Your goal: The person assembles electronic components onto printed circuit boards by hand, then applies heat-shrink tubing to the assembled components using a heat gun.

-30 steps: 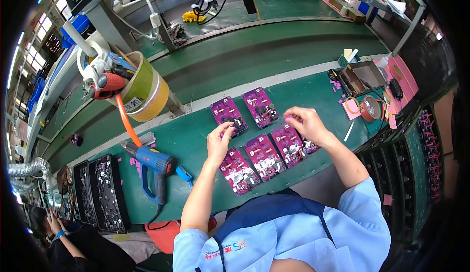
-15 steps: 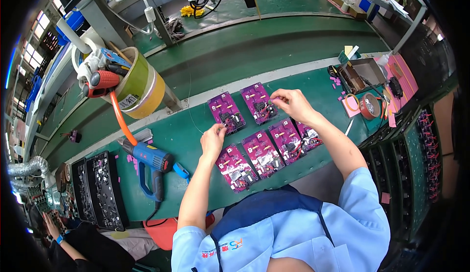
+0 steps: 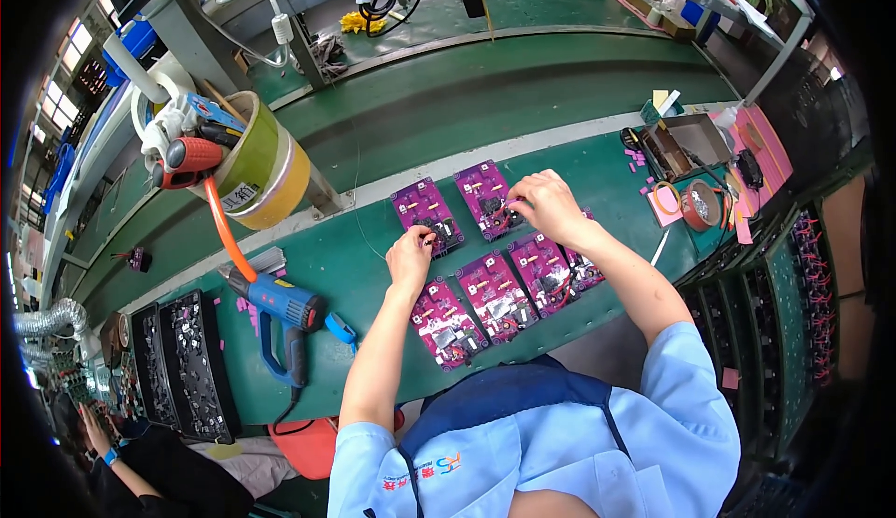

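Note:
Two purple circuit boards lie at the far side of the green bench: a left one (image 3: 422, 203) and a right one (image 3: 483, 182). My left hand (image 3: 409, 259) has its fingers pinched at the near edge of the left board, close to a black component. Over the near right part of the other board, my right hand (image 3: 551, 208) is closed in a pinch by the dark parts and wires. Whatever sits between the fingertips of either hand is too small to make out. Nearer to me is a row of several more purple boards (image 3: 492, 280), the rightmost partly hidden under my right forearm.
A blue heat gun (image 3: 285, 303) lies left, beside a blue tape roll (image 3: 341, 328) and black parts trays (image 3: 198, 359). A tool bucket (image 3: 280, 168) hangs behind them. Right are a parts box (image 3: 695, 140), a round tub (image 3: 702, 203) and racked boards (image 3: 747, 331). A co-worker's hand (image 3: 95, 432) shows lower left.
My right hand has shifted slightly left and down over the right far board. My left fingers have moved slightly farther onto the left board's near edge.

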`<state>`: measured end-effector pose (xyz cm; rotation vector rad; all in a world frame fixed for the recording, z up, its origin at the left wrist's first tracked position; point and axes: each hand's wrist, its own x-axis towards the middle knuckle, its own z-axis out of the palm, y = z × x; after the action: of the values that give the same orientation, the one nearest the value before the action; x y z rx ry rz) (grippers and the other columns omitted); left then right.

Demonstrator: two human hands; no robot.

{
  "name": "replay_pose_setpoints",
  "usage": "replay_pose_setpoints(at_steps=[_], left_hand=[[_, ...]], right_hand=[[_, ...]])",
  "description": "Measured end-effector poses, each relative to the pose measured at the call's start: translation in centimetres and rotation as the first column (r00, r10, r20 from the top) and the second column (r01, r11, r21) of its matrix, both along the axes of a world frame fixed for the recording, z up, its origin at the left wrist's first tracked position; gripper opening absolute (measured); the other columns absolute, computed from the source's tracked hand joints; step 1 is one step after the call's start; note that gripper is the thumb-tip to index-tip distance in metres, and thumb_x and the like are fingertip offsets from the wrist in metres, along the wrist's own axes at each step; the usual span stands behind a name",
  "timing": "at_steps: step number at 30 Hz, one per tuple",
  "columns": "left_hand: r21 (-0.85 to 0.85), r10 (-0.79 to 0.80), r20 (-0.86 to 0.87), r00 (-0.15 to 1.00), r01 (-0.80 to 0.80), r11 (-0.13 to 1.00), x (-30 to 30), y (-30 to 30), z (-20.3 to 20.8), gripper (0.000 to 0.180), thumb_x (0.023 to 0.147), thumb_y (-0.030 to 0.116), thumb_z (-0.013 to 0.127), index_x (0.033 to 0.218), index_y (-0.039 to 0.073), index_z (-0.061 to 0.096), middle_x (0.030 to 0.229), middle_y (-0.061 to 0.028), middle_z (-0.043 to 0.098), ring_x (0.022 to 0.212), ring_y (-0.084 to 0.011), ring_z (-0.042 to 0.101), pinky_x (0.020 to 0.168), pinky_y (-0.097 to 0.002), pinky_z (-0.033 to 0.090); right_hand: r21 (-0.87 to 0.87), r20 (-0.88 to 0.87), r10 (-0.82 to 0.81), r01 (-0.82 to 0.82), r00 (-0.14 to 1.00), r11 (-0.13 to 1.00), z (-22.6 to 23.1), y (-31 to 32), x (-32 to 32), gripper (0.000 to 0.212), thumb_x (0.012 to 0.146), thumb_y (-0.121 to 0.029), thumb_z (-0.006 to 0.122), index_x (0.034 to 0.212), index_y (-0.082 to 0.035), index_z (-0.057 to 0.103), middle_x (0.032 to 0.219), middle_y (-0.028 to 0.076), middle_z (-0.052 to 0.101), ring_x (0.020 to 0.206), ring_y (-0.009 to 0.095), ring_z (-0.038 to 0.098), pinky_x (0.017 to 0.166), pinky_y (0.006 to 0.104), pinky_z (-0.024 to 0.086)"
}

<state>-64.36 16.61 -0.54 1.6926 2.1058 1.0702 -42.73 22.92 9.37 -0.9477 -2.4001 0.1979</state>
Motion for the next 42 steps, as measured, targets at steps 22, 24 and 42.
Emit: replay_pose_setpoints(at_steps=[22, 24, 42], left_hand=[[-0.153, 0.042, 0.977, 0.211, 0.541, 0.827, 1.6, -5.3, 5.4, 0.020, 0.085, 0.025, 0.041, 0.080, 0.006, 0.046, 0.055, 0.0036, 0.039, 0.036, -0.0007, 0.024, 0.032, -0.0156, 0.015], [-0.158, 0.049, 0.978, 0.205, 0.564, 0.811, 1.6, -5.2, 5.4, 0.018, 0.085, 0.023, 0.040, 0.081, 0.006, 0.045, 0.057, 0.0029, 0.040, 0.037, -0.0007, 0.024, 0.032, -0.0156, 0.015], [-0.200, 0.055, 0.963, 0.266, 0.557, 0.806, 2.0, -5.1, 5.1, 0.026, 0.087, 0.029, 0.034, 0.080, 0.005, 0.044, 0.051, 0.0034, 0.036, 0.034, -0.0013, 0.022, 0.031, -0.0176, 0.015]], right_hand=[[0.116, 0.515, -0.120, 0.069, 0.849, 0.991, 1.4, 4.0, -2.4, 0.009, 0.063, -0.006, 0.049, 0.068, -0.004, 0.057, 0.068, 0.014, 0.058, 0.070, 0.026, 0.058, 0.062, 0.0349, 0.046], [0.122, 0.527, -0.151, 0.102, 0.836, 0.987, 1.7, 4.2, -2.2, 0.008, 0.061, -0.004, 0.050, 0.067, -0.004, 0.056, 0.066, 0.014, 0.057, 0.068, 0.027, 0.058, 0.060, 0.0350, 0.046], [-0.572, 0.006, 0.054, -0.041, 0.999, 0.820, -0.5, 4.2, 1.8, 0.011, 0.068, -0.010, 0.059, 0.071, 0.000, 0.057, 0.057, 0.008, 0.057, 0.053, 0.013, 0.056, 0.053, 0.0250, 0.043]])
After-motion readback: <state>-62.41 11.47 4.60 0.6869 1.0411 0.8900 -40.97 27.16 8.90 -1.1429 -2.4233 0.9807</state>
